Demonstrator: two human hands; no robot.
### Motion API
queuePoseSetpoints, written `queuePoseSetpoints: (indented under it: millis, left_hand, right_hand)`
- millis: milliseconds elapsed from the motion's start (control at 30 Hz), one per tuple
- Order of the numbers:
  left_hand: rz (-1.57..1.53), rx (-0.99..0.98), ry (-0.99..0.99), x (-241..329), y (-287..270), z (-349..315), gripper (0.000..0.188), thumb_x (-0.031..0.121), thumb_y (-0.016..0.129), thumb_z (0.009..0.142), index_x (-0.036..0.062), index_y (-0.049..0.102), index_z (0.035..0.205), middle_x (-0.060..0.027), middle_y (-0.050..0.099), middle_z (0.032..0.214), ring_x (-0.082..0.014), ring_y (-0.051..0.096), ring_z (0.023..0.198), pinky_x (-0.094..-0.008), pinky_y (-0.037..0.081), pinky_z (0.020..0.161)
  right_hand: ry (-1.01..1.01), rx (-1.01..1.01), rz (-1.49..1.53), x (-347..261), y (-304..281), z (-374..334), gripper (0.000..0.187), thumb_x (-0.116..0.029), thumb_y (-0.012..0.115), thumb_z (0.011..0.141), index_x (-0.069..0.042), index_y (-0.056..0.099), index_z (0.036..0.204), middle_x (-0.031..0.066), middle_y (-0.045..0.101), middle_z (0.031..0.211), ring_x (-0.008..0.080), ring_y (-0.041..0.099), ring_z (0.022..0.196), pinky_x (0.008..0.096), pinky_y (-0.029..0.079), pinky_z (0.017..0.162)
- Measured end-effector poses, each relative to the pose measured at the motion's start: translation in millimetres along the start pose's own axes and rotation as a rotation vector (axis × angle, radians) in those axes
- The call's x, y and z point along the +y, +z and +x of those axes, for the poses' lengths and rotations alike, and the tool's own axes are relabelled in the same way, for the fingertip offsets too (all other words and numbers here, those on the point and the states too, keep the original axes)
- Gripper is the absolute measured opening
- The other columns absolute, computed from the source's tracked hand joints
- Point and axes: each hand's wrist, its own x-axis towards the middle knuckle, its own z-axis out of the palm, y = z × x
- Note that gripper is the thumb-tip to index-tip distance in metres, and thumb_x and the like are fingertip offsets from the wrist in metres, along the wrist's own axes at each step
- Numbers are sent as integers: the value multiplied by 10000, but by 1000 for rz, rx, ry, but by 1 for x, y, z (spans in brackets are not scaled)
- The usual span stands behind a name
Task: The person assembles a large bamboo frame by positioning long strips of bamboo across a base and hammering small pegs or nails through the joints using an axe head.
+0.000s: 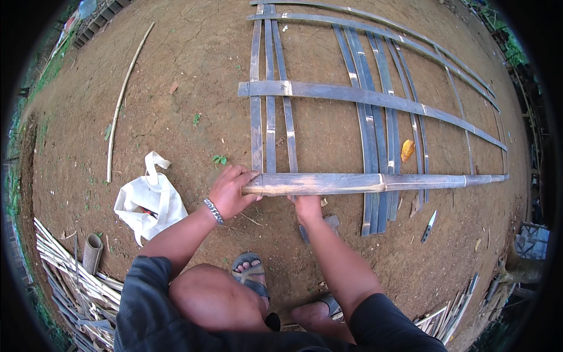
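Note:
A long split-bamboo slat (328,183) lies crosswise in front of me, the nearest rail of a bamboo lattice on the ground. Its left end is in my left hand (231,190), which is closed round it with the thumb at the edge. My right hand (308,208) is at the near edge of the same slat, a little further right. The slat covers most of its fingers, so their grip is hidden. Narrow upright strips (270,129) run away from me near my left hand. A dark, flat-ended piece (331,222) shows beside my right wrist, partly hidden.
Another crosswise slat (328,91) spans the lattice's middle, over a cluster of dark strips (369,141). A knife (429,227) lies on the soil at right. At left are a white cloth bag (143,202), a thin pole (124,100), a bamboo tube (92,253) and piled sticks (70,273).

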Motion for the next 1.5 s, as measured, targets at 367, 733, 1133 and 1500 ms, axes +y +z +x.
queuePoseSetpoints:
  millis: [367, 733, 1133, 1500]
  left_hand:
    - [3, -44, -48, -12, 13, -2, 593, 207, 909, 718, 32, 720, 1251, -141, 663, 1160, -340, 610, 1113, -429, 500, 1012]
    - [-12, -52, -47, -25, 24, -7, 599, 209, 908, 723, 25, 714, 1258, -157, 665, 1156, -356, 608, 1117, -442, 495, 1020]
    - [140, -180, -118, -50, 57, -7, 561, 284, 849, 810, 74, 673, 1299, -149, 658, 1223, -356, 594, 1205, -445, 473, 1075]
    - [264, -286, -162, -29, 64, 8, 703, 336, 866, 801, 150, 592, 1421, -172, 570, 1304, -370, 570, 1236, -458, 473, 1075]
  right_hand:
    - [43, 125, -74, 2, 4, -1, 284, -4, 523, 1067, -5, 533, 1350, 118, 664, 1263, 247, 668, 1130, 411, 604, 910]
    - [-35, 169, -8, 18, 11, -17, 392, 57, 621, 931, 45, 635, 1323, 162, 704, 1270, 207, 679, 1168, 334, 505, 1015]
    - [-68, 68, -982, -19, 2, -64, 423, -51, 749, 853, -53, 693, 1272, 110, 633, 1368, 318, 581, 1299, 433, 446, 1114]
    - [-562, -265, -1586, -65, -23, 5, 828, -224, 864, 776, -192, 504, 1522, 80, 545, 1432, 286, 480, 1380, 511, 315, 1186]
